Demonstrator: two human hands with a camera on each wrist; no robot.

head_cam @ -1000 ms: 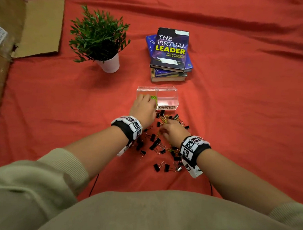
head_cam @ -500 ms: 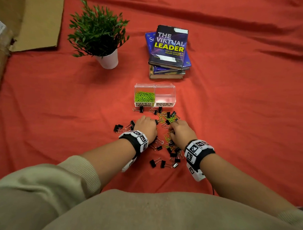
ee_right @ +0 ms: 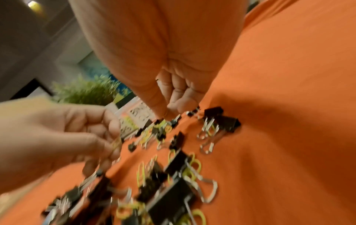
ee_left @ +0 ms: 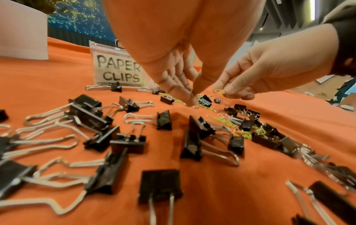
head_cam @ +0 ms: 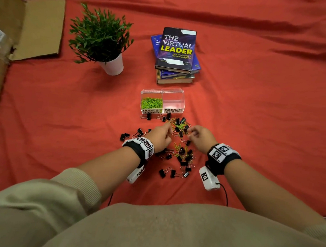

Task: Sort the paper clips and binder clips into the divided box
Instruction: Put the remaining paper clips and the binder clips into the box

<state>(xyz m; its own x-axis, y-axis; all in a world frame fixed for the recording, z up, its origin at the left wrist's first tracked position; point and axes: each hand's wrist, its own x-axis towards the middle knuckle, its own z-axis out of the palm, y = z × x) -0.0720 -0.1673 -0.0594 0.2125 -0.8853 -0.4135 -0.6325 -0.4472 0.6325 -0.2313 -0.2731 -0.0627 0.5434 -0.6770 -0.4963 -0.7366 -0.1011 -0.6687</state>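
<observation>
Divided box (head_cam: pixel 163 90), frame centre: left compartment holds green paper clips (head_cam: pixel 151 102); right, labelled BINDER CLIPS, bare. Below it, binder clips (head_cam: pixel 183 157) scattered. Left hand (head_cam: pixel 160 135) and right hand (head_cam: pixel 200 137) each pinch a paper clip.

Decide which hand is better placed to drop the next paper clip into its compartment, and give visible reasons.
Probably the right hand: it already pinches a green paper clip. The left hand is only picking at the pile, though it lies on the side of the paper-clips compartment.
</observation>
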